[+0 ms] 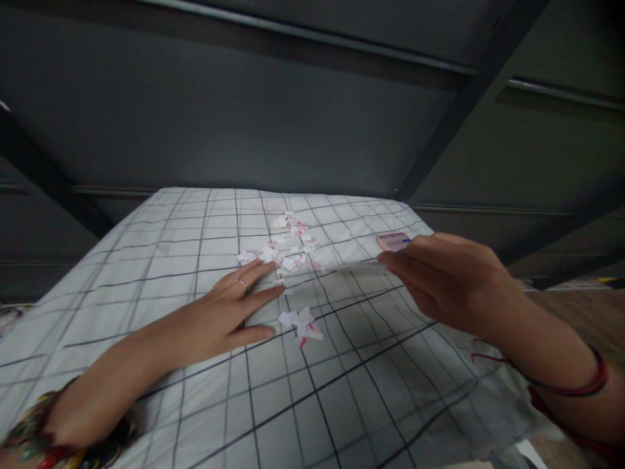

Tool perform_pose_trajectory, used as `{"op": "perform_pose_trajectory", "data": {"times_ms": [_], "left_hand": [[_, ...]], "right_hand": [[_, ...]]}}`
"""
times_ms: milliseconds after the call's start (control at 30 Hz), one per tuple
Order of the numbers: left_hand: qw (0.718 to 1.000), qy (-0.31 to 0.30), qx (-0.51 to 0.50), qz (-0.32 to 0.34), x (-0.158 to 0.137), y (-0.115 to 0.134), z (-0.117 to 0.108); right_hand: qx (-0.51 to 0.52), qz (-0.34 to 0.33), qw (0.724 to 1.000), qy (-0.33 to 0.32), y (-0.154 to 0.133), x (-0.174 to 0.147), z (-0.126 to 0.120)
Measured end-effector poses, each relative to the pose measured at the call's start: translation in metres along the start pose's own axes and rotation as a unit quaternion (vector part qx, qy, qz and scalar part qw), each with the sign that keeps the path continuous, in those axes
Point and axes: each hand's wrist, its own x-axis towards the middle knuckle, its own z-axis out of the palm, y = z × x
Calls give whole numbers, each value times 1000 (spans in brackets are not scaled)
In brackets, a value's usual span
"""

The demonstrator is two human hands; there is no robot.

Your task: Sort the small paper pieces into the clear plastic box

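A white cloth with a dark grid pattern (205, 404) covers the table. My left hand (239, 296) lies on it with fingers spread, its fingertips at small torn paper scraps (291, 262), white with some pink-red marks. Closer to me, past the thumb, lies a smaller cluster of scraps (303, 319). My right hand (449, 280) is closed in a pinch on the tablecloth, which rises in a fold toward its fingertips. Just behind those fingers is a phone in a pink case (392, 241), partly hidden by the hand.
A dark grey panelled wall (254, 117) with metal bars stands right behind the table's far edge. Brown floor (576, 319) shows on the right. A pale flat object (531, 453) pokes in at the bottom right, its kind unclear.
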Motion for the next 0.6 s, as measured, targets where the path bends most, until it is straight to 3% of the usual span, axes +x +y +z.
{"op": "perform_pose_trajectory", "data": {"times_ms": [300, 600], "left_hand": [[1000, -11, 10, 4, 2, 0, 1], [1000, -19, 2, -8, 2, 3, -2]], "right_hand": [[22, 10, 1000, -15, -7, -6, -10], [-17, 11, 1000, -2, -3, -2, -2]]}}
